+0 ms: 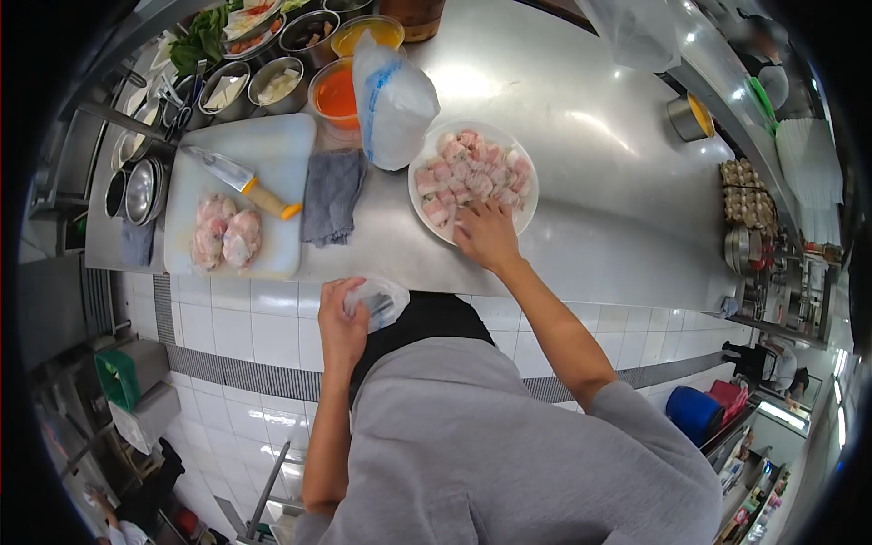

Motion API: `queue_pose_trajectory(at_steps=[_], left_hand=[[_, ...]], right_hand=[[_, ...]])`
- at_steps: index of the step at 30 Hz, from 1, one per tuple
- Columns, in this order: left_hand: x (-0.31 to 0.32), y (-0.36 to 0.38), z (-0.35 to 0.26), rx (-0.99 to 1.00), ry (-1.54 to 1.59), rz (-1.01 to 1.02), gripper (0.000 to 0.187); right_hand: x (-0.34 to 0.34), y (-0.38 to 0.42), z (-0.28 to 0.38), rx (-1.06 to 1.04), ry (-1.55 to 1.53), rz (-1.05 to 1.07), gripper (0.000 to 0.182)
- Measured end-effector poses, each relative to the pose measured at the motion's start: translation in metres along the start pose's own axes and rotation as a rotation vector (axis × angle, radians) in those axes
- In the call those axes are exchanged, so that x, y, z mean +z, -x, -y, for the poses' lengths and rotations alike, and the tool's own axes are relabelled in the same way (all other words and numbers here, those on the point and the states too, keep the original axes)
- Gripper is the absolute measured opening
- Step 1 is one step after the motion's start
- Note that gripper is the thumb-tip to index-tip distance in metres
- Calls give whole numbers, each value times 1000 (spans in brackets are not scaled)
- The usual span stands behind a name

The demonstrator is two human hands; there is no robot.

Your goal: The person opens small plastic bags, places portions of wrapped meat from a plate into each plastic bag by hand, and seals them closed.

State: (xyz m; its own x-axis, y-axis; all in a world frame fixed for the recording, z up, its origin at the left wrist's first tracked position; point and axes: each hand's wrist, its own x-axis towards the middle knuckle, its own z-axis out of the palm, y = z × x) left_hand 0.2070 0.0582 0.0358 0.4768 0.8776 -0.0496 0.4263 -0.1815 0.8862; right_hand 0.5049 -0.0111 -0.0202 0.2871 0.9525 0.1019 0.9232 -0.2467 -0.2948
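My right hand reaches over the near side of a round white plate. Its fingers are bent down around a piece of raw meat among many pale pink chunks; the hand partly hides them. Beyond the table's front edge, my left hand is closed on a clear plastic bag, low beside my body. What the bag contains, if anything, I cannot make out. A white plastic bag with blue print stands just left of the plate.
On the left, a white cutting board bears a knife and bagged raw meat. A grey cloth lies beside it. Metal bowls and an orange-filled container stand behind. Egg trays sit far right.
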Motion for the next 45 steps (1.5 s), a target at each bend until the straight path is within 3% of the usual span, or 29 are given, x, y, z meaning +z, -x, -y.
queue_pose_trajectory(at_steps=[2, 8, 17, 22, 29, 32, 34, 38, 40, 45], left_hand=[[0, -1, 1, 4, 27, -13, 38], [-2, 0, 10, -7, 25, 14, 38], [0, -13, -5, 2, 51, 59, 38], [7, -20, -8, 56, 14, 86, 42], [26, -43, 8, -27, -32, 101, 52], [38, -49, 22, -53, 32, 114, 53], [43, -49, 29, -94, 63, 131, 53], [50, -50, 31, -123, 103, 118, 53], [50, -50, 29, -155, 96, 124, 52], [58, -56, 32, -169, 147, 117, 54]], right_hand=[[-7, 10, -5, 22, 27, 69, 23], [-24, 7, -45, 130, -82, -170, 29], [-39, -4, -50, 137, -223, 144, 34], [-25, 1, -41, -101, -104, 141, 41], [-25, 6, -40, -67, -106, 281, 42], [-26, 5, -35, -166, -59, 248, 44], [-32, 4, -36, -231, -9, 354, 45], [-32, 4, -53, -353, -13, 435, 44], [-28, -1, -58, -433, -19, 480, 34], [-42, -12, -57, -472, -91, 586, 34]])
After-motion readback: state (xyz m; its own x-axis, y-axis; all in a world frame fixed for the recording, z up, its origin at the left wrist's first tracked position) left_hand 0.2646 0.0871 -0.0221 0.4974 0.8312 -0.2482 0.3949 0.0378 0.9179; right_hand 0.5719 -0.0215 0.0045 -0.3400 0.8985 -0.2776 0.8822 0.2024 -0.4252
